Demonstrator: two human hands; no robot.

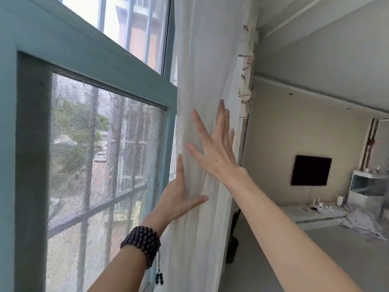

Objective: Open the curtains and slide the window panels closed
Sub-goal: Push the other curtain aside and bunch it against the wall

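Observation:
A white sheer curtain [202, 60] hangs bunched at the right edge of a teal-framed window [63, 45]. My left hand [179, 199], with a dark bead bracelet on the wrist, lies flat against the curtain's left fold, thumb spread to the right. My right hand [212, 148] presses on the gathered cloth higher up, fingers spread wide. Neither hand grips the fabric. The lower window panel [105, 154] carries a grey mesh screen, with bars and trees visible outside. Behind the curtain a patterned drape [246, 66] hangs at the wall's edge.
To the right the room opens up: a beige wall with a black square panel [310, 170], a white cabinet [368, 184], a low shelf with small items [315, 209], and crumpled paper [362, 224] on the grey floor. A dark pot [232, 249] stands by the curtain's foot.

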